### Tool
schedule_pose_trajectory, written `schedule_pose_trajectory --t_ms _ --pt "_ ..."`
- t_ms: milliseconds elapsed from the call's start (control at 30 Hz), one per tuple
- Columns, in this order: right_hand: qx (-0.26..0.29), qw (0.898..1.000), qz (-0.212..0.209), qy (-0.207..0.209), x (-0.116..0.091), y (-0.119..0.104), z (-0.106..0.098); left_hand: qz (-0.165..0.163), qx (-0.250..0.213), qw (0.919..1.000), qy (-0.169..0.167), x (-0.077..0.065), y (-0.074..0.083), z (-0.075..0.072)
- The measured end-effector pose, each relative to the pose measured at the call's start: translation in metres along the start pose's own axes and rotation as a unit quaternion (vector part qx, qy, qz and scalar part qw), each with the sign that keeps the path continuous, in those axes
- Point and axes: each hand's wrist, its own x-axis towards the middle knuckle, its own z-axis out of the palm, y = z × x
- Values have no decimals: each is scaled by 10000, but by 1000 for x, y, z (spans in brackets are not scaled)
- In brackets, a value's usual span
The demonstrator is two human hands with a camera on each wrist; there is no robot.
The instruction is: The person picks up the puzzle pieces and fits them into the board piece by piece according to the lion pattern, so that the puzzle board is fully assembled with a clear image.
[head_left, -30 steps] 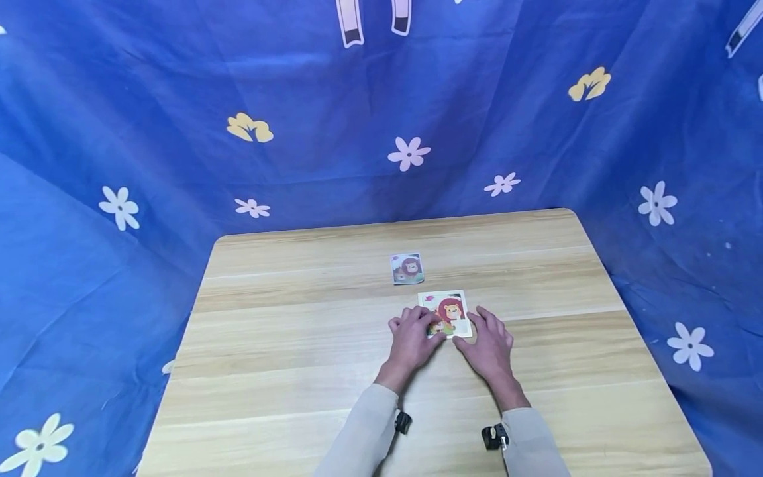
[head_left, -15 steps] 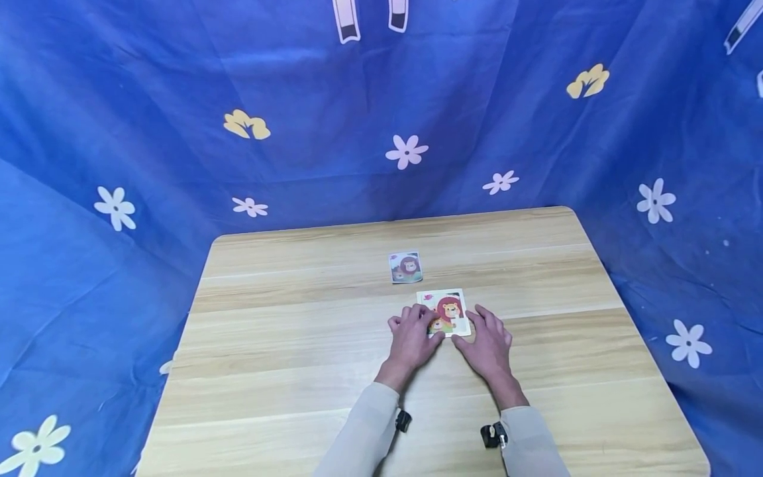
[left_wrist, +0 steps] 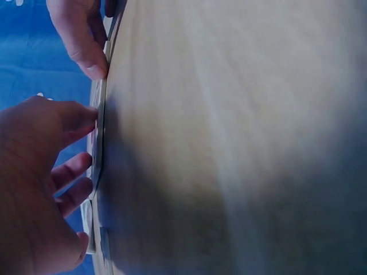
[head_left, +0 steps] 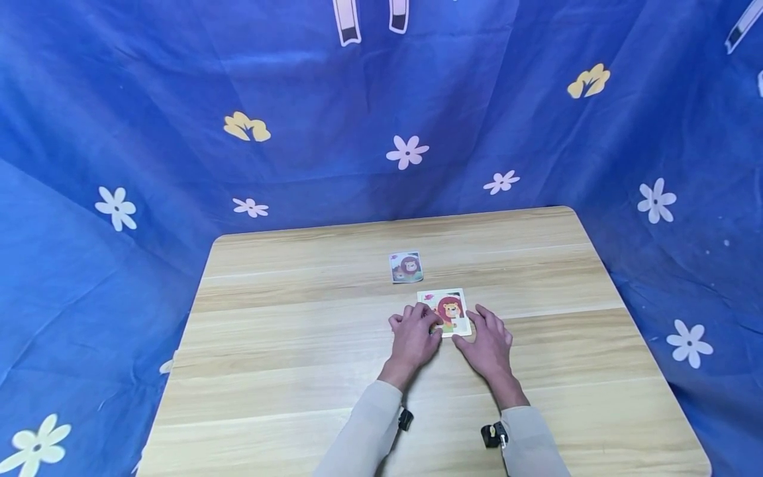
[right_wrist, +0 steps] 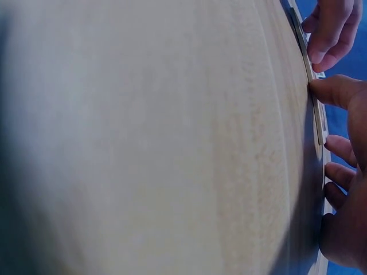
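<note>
A small jigsaw puzzle board (head_left: pixel 451 309) with a pale frame and a red-maned lion picture lies on the table. A bare pale patch shows at its near right corner. My left hand (head_left: pixel 412 340) is over the board's left part, thumb and index finger drawn together at a lower-left puzzle piece, which they mostly hide. With thumb at the near edge and fingers along the right side, my right hand (head_left: pixel 487 346) holds the board's corner. In the right wrist view, the right thumb meets the board's thin edge (right_wrist: pixel 309 74), and the left fingertips (right_wrist: pixel 317 57) come down on its top.
Behind the board lies a small picture card (head_left: pixel 406 267) with a similar lion print. The wooden table (head_left: pixel 286 344) ends at a blue flowered cloth (head_left: pixel 322 132) at the back and sides. Each sleeve carries a black wrist camera (head_left: pixel 493 435).
My left thumb and index finger have drawn closer together over the board's lower left, covering the small cub seen earlier. My right hand stays at the board's right corner.
</note>
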Motion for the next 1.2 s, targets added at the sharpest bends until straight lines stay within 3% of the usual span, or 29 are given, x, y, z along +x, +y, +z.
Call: schedule_pose_trajectory --t_ms 367,633,1200 --pt "-21 10000 8 -51 -1 -2 0 -243 -699 9972 91 -8 -10 -16" --pt "5 9999 76 -84 -1 -1 0 -673 -984 9929 -27 -18 -20 -27" --pt "46 9999 76 -145 -1 -1 0 -1014 -745 9919 158 -39 -48 -30"
